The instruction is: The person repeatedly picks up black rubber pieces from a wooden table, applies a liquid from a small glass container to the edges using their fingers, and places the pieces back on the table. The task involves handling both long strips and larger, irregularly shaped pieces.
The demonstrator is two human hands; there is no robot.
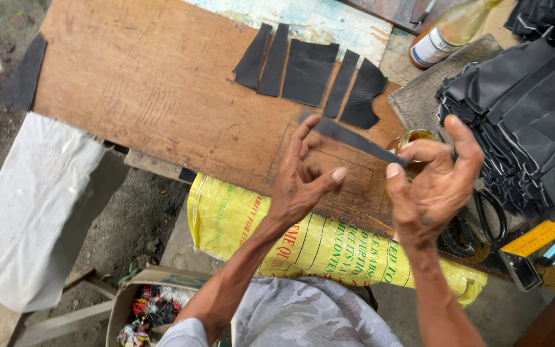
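Head view, both hands raised over wooden board (162, 90), left hand (303, 177) fingertips pinching one end of a dark strip (354, 138), right hand (438, 183) pinching other end, cut dark pieces (309, 71) lying on board beyond, stacked dark pieces (521, 122) at right, scissors (489, 215) under right hand

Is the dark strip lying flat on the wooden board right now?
No, the dark strip is held up above the wooden board between the left hand and right hand.

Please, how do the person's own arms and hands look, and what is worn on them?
Both forearms are bare and lean. The left hand and right hand wear no gloves, rings or watch. A short pale grey sleeve shows on the left arm; the right sleeve is out of view.
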